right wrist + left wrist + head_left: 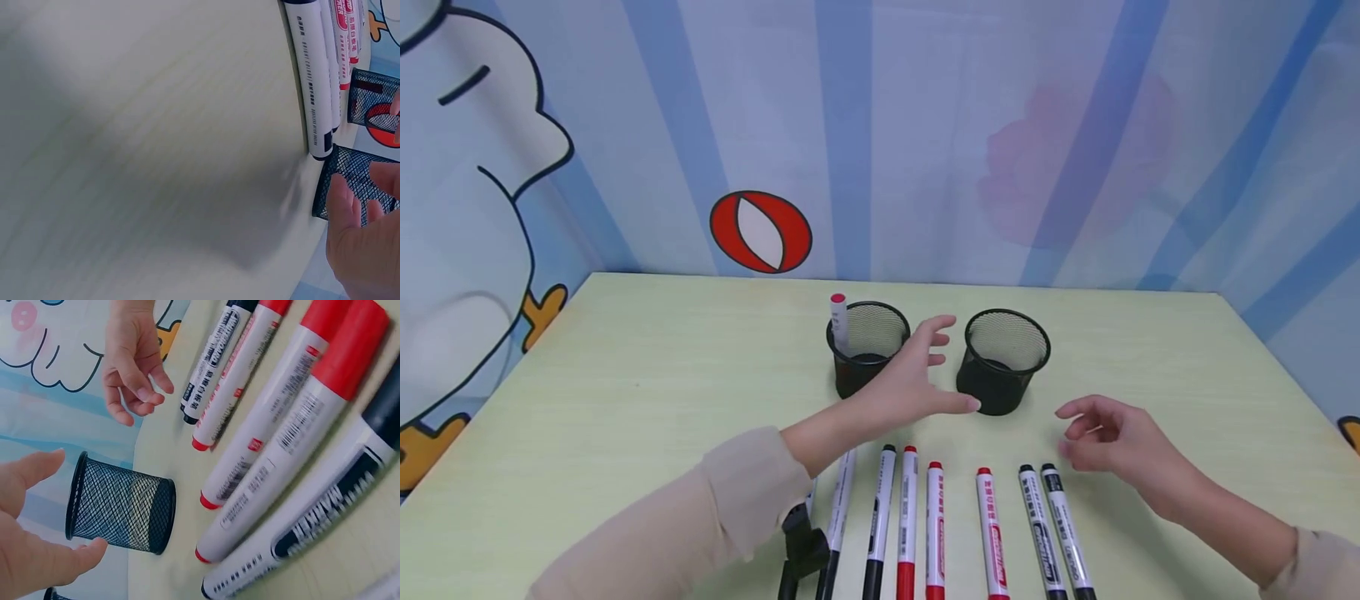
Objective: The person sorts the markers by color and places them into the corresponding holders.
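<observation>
My left hand (913, 379) reaches over the table between two black mesh pen cups, fingers and thumb spread toward the right cup (992, 390) and holding nothing. In the left wrist view its thumb and a finger show at the near end of that cup (122, 503). Behind the left hand stands the left cup (850, 379), partly hidden, with one white marker (839, 327) leaning in it, red end up. To the right of the right cup, my right hand (1116, 437) hovers with loosely bent fingers, nothing in them.
Several white whiteboard markers with red or black caps lie in a row in front of the cups, among them a red one (991, 529) and a black one (1060, 525). A black device (803, 542) sits by the left sleeve. Behind the table (700, 333) hangs a patterned blue backdrop (910, 142).
</observation>
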### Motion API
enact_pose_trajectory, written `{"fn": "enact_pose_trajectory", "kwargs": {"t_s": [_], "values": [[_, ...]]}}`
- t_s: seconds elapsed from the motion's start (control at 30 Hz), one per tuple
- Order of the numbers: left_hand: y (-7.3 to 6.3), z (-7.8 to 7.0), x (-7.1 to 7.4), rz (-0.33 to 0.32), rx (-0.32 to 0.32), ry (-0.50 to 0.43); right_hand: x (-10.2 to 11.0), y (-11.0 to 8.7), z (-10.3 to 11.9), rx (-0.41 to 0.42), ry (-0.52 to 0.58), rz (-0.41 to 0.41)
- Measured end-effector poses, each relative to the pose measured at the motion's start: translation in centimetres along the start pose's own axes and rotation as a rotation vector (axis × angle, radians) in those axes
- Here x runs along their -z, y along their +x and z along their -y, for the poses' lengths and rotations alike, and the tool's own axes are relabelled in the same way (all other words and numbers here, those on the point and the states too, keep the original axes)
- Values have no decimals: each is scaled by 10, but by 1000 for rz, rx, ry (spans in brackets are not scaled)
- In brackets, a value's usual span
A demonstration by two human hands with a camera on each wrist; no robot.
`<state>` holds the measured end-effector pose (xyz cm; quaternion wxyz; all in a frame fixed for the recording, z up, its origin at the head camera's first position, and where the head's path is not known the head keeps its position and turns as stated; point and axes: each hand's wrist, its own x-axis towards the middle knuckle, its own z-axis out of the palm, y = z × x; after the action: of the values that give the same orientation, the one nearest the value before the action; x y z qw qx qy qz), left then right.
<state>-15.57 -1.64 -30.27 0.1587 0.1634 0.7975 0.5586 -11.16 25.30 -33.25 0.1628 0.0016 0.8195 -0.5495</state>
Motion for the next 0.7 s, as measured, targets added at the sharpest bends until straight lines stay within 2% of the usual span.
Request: {"fn": "enact_pose_trajectory", "kwargs": {"t_s": [0.13, 0.3, 0.7], "values": [[11, 4, -6, -26, 15, -70, 1, -1, -8, -36, 14, 25], [21, 12, -11, -32, 5, -108, 1, -3, -16, -63, 34, 41], [38, 18, -26, -70, 23, -100, -6, -8, -19, -93, 22, 17]]}}
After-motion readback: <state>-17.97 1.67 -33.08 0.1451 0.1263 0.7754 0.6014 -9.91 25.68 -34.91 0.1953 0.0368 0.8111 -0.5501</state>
